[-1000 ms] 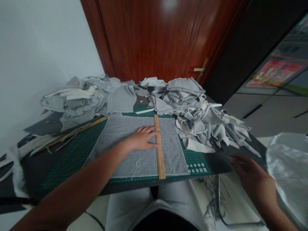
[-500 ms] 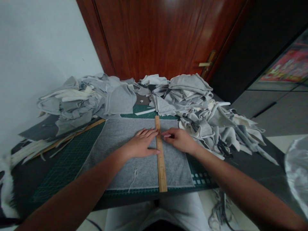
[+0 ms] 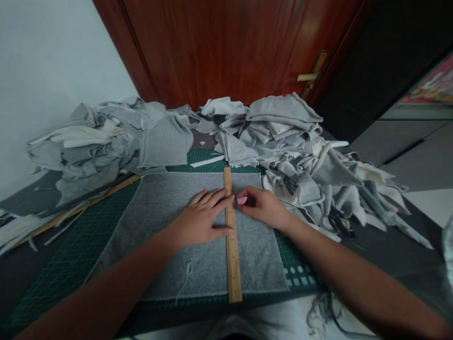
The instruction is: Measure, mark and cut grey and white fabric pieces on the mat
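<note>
A wooden ruler (image 3: pixel 233 267) lies lengthwise, pointing away from me, across a piece of grey knit fabric (image 3: pixel 159 203). My left hand (image 3: pixel 201 217) is flat with fingers spread, pressing on the fabric, its fingertips and thumb tip resting on the ruler. Just right of the ruler, my right hand (image 3: pixel 262 205) pinches a small pink piece of tailor's chalk (image 3: pixel 242 200) close to the ruler's edge. A loose pale thread (image 3: pixel 187 274) rests on the fabric near the front.
A green cutting mat (image 3: pixel 63 250) lies beneath the fabric. Heaps of grey fabric pieces (image 3: pixel 106 137) stand at the back left and back right (image 3: pixel 283 118). Dark-handled scissors (image 3: pixel 341 224) sit among scraps at right. A long wooden strip (image 3: pixel 116 189) lies at left.
The view has shifted and come slightly closer. My left hand stays on the ruler, and my right hand keeps the chalk beside it, with more of its pink side showing.
</note>
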